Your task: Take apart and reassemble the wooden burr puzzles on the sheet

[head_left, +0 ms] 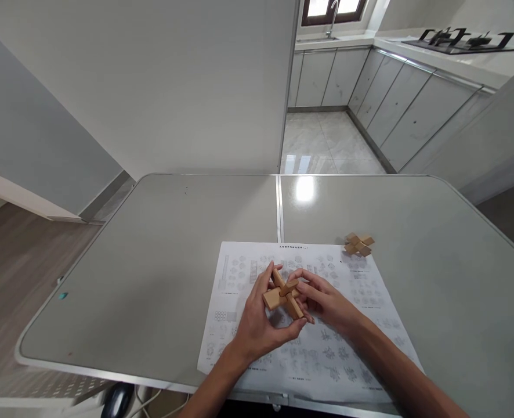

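Observation:
A wooden burr puzzle [274, 298] of interlocking light-brown bars is held between both hands, above a printed sheet. My left hand [257, 325] grips it from the left, with the fingers at its far end and the thumb at its near end. On the right side, my right hand [322, 296] pinches a bar of the same puzzle; some of its fingertips are hidden behind the wood. The white paper sheet [235, 302] beneath is covered with small diagrams and print. A second wooden puzzle [358, 244], star-shaped, rests at the sheet's far right corner.
The grey folding table [144, 278] has a metal seam [279, 209] across its middle. A small teal piece [62, 295] lies near the left edge. Beyond the table stand a pale wall [196, 87] and a kitchen counter with a stove [461, 42].

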Tool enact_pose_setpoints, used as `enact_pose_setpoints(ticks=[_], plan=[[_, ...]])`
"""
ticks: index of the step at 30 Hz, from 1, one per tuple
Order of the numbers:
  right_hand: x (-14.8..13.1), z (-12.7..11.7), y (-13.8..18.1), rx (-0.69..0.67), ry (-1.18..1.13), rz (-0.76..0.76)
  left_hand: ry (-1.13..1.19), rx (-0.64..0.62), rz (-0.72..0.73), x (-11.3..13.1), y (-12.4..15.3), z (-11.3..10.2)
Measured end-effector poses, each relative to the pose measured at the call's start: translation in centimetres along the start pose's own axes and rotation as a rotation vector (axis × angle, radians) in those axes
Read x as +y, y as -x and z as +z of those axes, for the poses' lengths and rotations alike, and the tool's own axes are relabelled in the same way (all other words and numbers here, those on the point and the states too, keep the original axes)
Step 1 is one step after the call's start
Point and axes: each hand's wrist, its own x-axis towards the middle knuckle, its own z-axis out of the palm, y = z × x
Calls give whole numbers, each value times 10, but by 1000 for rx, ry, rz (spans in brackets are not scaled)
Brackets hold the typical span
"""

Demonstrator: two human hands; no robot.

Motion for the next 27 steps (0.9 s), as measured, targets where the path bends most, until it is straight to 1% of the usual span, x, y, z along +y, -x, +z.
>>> enact_pose_setpoints(ticks=[7, 10, 13, 16, 23, 27], plan=[[2, 0, -2, 47, -46, -17, -10, 15, -35, -1, 2, 0], [2, -1, -6, 142, -104, -75, -16, 54, -71, -1, 0, 1], [2, -5, -9, 250, -191, -137, -13, 137, -57, -2, -2, 2], [1, -10, -12, 299, -256, -174, -25, 194, -40, -3, -5, 3], [-9, -21, -13, 422, -442, -254, -49, 179, -63, -3, -7, 4], [-15, -26, -12, 454, -559, -326, -51, 167, -72, -2, -8, 3]])
